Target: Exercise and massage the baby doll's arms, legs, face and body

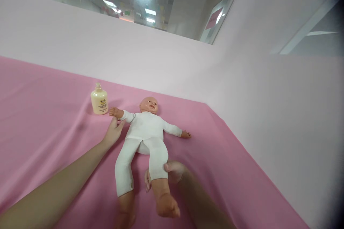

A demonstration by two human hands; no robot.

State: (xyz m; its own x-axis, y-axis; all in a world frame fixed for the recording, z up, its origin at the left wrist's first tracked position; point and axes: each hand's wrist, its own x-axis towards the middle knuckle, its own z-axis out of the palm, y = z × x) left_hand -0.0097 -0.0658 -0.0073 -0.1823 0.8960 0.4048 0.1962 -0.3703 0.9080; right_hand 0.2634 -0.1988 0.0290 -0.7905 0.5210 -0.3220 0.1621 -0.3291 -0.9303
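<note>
A plastic baby doll in a white cloth romper point(145, 128) is laid on its back on the table covered with a pink cloth point(48, 114), near the corner where two pale pink partition walls point(268, 107) meet. The doll's long axis is set running away from the viewer: the head is pointed toward the far wall, tilted slightly to the right, and the bare feet are pointed toward the viewer. Both arms are spread outward to the sides.

The left hand point(114, 131) is laid against the doll's outstretched arm near the wrist and sleeve cuff, with the fingers loosely curved about it. The right hand point(172, 172) is closed around the doll's lower leg, just at the trouser hem, with the thumb seen on top and the fingers beneath; that leg is raised off the cloth.

A squat cream-coloured plastic pump bottle with a small printed label point(99, 99) is stood upright just beyond the doll's hand, close to it. Its contents cannot be told through the opaque wall
</note>
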